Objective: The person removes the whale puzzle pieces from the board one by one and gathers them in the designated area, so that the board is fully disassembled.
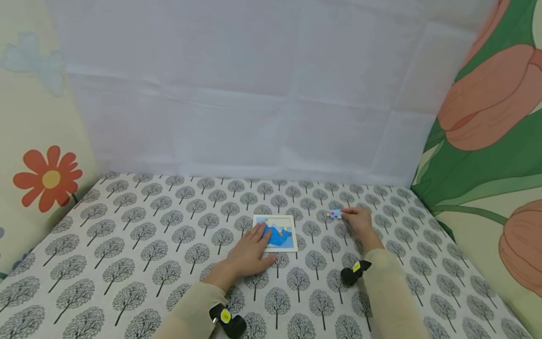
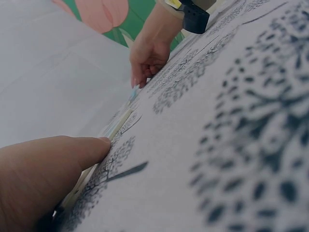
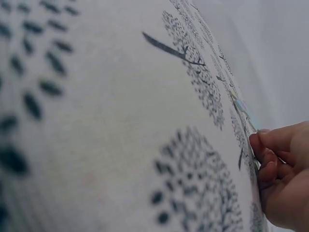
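A small square jigsaw puzzle with a blue whale picture and a white frame lies on the patterned cloth. My left hand rests on its left side, fingers straight and thumb spread out, hiding part of the picture. Pale patches show inside the frame near the top. To the right, my right hand pinches a light blue puzzle piece with pink and yellow spots between thumb and fingers. In the right wrist view the same puzzle piece is seen nearly edge-on, close over the cloth.
A white cloth printed with grey trees covers the table. Behind it hangs a white sheet, and walls with painted flowers flank both sides. Each wrist wears a black camera.
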`<action>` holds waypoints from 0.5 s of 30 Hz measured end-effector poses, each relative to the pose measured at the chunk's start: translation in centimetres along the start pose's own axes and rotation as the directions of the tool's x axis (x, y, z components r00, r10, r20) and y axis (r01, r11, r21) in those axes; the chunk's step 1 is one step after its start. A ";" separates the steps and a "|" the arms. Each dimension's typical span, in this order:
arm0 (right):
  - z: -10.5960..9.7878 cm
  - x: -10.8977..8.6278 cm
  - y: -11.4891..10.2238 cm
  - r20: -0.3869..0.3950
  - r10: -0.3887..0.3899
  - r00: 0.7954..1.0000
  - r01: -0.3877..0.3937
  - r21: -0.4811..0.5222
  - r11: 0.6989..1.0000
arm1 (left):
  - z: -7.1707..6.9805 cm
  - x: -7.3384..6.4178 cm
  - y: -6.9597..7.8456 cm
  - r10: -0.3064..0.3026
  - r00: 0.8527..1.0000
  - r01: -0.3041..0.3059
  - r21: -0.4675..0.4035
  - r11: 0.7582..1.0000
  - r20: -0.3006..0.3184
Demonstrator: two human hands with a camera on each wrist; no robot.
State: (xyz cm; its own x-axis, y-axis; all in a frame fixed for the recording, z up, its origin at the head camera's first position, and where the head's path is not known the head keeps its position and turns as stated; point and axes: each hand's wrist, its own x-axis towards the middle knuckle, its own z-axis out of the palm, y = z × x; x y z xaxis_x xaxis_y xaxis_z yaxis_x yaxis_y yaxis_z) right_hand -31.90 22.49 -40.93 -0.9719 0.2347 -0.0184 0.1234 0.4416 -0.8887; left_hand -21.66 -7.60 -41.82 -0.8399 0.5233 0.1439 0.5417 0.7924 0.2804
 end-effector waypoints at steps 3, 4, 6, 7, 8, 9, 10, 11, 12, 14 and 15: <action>-0.2 -0.2 0.0 0.022 -0.011 1.000 0.012 -0.027 1.000 | 0.0 0.0 0.0 0.000 1.000 0.000 0.004 1.000 -0.003; -0.2 -0.2 0.0 0.030 -0.015 0.999 0.016 -0.031 0.999 | 0.0 0.0 0.0 0.000 1.000 0.000 0.005 1.000 -0.004; -0.3 -0.3 -0.1 0.041 -0.022 0.999 0.024 -0.038 0.999 | 0.0 0.0 0.0 -0.001 1.000 0.001 0.003 1.000 -0.006; -0.3 -0.4 -0.1 0.044 -0.023 0.999 0.025 -0.038 0.999 | 0.0 0.0 0.0 -0.001 1.000 0.001 0.000 1.000 -0.007; -0.3 -0.4 -0.2 0.046 -0.027 0.999 0.028 -0.037 0.999 | -0.1 0.0 0.0 -0.002 1.000 0.002 -0.002 1.000 -0.008; -0.3 -0.4 -0.2 0.048 -0.029 0.998 0.031 -0.039 0.999 | -0.1 0.0 0.0 -0.002 1.000 0.002 -0.002 1.000 -0.009; -0.3 -0.4 -0.2 0.050 -0.030 0.998 0.032 -0.037 0.999 | -0.1 0.0 0.0 -0.002 1.000 0.002 -0.002 1.000 -0.009; -0.3 -0.5 -0.2 0.051 -0.029 0.998 0.031 -0.034 0.999 | -0.1 0.0 0.0 -0.003 1.000 0.003 -0.003 1.000 -0.009; -0.4 -0.5 -0.2 0.052 -0.032 0.998 0.034 -0.035 0.999 | -0.1 0.0 0.0 -0.003 1.000 0.003 -0.003 1.000 -0.008; -0.4 -0.5 -0.2 0.053 -0.032 0.998 0.034 -0.030 0.999 | -0.1 0.0 0.0 -0.004 1.000 0.004 0.001 1.000 -0.005; -0.4 -0.5 -0.1 0.052 -0.032 0.998 0.033 -0.027 0.999 | 0.0 0.0 0.0 -0.004 1.000 0.004 0.003 1.000 -0.004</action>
State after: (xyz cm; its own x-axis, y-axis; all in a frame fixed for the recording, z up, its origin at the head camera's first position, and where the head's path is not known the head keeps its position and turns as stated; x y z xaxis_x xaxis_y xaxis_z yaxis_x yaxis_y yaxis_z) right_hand -31.40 22.67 -40.61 -0.9844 0.1754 -0.0137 0.0965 0.4728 -0.8759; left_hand -21.64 -7.61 -41.79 -0.8424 0.5186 0.1460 0.5381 0.7956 0.2785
